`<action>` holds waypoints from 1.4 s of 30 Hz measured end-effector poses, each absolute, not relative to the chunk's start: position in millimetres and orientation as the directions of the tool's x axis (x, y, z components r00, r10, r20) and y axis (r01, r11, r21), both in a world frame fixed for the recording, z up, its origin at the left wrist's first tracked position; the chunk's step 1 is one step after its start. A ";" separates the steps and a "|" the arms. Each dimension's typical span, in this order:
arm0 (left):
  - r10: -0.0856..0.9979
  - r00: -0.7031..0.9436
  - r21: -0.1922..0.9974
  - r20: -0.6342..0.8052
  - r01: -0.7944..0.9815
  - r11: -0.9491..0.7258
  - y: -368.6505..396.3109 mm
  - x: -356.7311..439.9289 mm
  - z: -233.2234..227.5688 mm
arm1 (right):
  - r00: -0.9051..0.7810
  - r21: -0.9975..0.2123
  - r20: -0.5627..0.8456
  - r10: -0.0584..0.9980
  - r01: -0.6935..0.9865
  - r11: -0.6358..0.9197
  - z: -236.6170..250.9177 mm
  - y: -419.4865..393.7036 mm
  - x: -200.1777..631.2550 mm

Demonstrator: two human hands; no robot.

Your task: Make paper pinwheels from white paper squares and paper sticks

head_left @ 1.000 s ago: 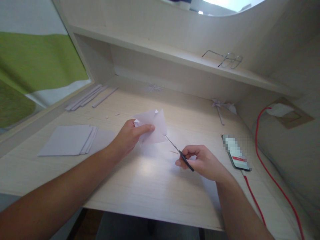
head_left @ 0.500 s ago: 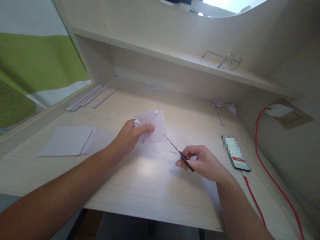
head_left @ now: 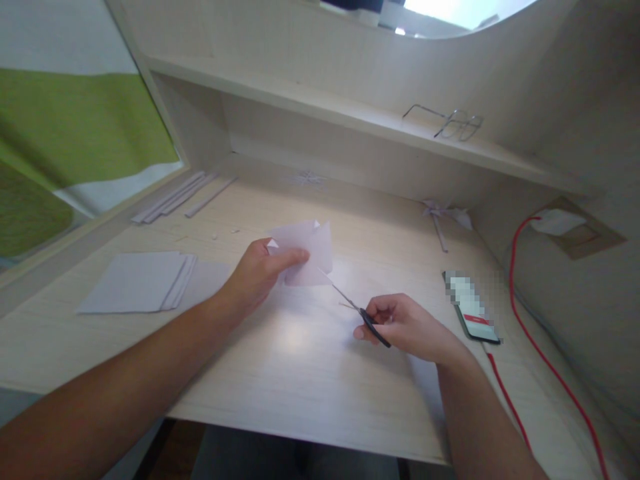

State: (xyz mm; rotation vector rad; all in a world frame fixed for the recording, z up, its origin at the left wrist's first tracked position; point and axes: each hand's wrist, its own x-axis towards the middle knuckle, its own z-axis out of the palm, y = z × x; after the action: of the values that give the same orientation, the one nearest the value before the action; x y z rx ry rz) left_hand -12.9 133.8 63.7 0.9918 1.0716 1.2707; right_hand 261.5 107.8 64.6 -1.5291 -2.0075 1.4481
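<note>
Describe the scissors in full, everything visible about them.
The scissors are small, with thin silvery blades and dark handles. The right hand grips the handles above the desk. The blades slant up and left, slightly parted, their tips at the lower right corner of the folded white paper pinched in the left hand.

A home study nook: a pale wooden desk (head_left: 300, 373) with shelf (head_left: 350, 113), glasses (head_left: 453, 123) and charging phone (head_left: 473, 307).

one head-worn view looks forward and down from above the desk (head_left: 310, 373), close over both forearms, facing the back shelf (head_left: 350, 117) and side walls; no second view shares the scene.
</note>
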 end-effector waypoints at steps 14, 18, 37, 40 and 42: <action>0.790 0.555 0.931 -0.258 0.362 0.050 121.0 -5.9 60.0 | -0.211 -0.960 0.115 0.971 0.229 0.163 58.7 97.8 232.8; 0.819 0.526 0.956 -0.229 0.282 0.085 125.4 -7.4 58.4 | -0.136 -0.962 0.118 0.984 0.231 0.147 56.5 98.5 230.4; 0.936 0.312 0.986 -0.163 0.025 0.163 128.9 -5.1 59.4 | -0.021 -0.972 0.129 0.991 0.196 0.131 53.6 100.8 229.1; 0.938 0.328 0.970 -0.109 -0.170 0.172 128.9 -2.6 53.2 | 0.064 -0.971 0.175 0.983 0.178 0.161 53.4 98.5 224.8; 0.927 0.351 0.969 -0.131 -0.153 0.195 126.7 0.3 50.0 | 0.102 -0.972 0.189 0.977 0.159 0.172 52.4 95.9 220.1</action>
State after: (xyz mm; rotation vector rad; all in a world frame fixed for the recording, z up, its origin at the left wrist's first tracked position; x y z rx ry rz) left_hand 0.3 126.7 50.0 1.0991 0.8998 0.9213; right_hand 220.1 95.9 52.4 -1.2326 -1.3099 0.9141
